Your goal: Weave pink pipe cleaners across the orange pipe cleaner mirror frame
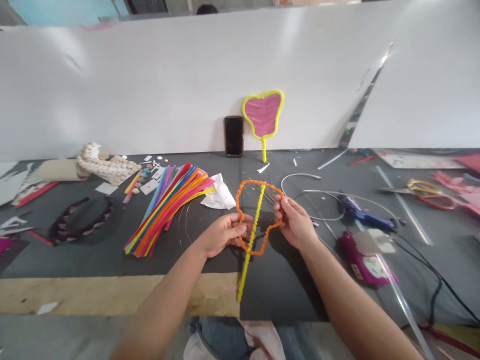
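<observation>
Many colored pipe cleaners point(168, 212) fan across the surface point(93, 262) at centre-left, a phone point(234, 136) stands at upper centre, and a blue glue gun point(369, 216) and scissors point(422, 192) lie at right. Mid-frame, a crinkled orange loop point(267, 232), crossed by a bumpy yellow strip point(244, 275), is pinched by the left hand point(226, 233) and right hand point(297, 221) on opposite sides.

Head-worn view, facing forward, angled down

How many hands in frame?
2. The left hand holds the left side of the orange loop; the right hand holds its right side. No others show.
</observation>
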The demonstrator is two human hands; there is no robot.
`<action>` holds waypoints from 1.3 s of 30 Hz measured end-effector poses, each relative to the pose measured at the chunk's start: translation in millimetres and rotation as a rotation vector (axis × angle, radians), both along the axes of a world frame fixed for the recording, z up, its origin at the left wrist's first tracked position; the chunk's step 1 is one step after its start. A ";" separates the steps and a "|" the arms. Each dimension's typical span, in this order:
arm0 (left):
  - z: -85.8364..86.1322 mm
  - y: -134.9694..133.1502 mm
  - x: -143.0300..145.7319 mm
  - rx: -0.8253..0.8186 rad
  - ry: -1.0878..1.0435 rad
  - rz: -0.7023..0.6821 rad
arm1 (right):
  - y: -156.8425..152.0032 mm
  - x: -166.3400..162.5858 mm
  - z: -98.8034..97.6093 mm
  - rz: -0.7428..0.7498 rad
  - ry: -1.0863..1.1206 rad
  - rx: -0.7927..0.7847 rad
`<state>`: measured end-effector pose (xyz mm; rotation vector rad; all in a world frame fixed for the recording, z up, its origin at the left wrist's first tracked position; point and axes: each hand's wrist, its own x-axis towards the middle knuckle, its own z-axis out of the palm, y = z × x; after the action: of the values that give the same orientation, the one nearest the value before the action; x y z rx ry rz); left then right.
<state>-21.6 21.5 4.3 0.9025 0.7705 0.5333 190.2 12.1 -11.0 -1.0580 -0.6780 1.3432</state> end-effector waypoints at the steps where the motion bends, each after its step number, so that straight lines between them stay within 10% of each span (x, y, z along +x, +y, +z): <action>1: -0.5 -1.5 1.1 0.001 0.022 -0.020 | -0.2 0.5 0.9 -0.010 0.018 -0.003; 13: 3.9 -2.9 5.9 0.020 -0.016 0.184 | -11.7 -13.2 4.3 0.350 0.095 0.026; 39: 4.0 -17.6 19.8 -0.132 -0.126 0.086 | -10.9 -17.3 6.9 0.301 0.257 0.034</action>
<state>-1.9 3.9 8.2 0.7091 0.7235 0.6022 172.9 1.2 -4.1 -0.7573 -0.6816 1.6871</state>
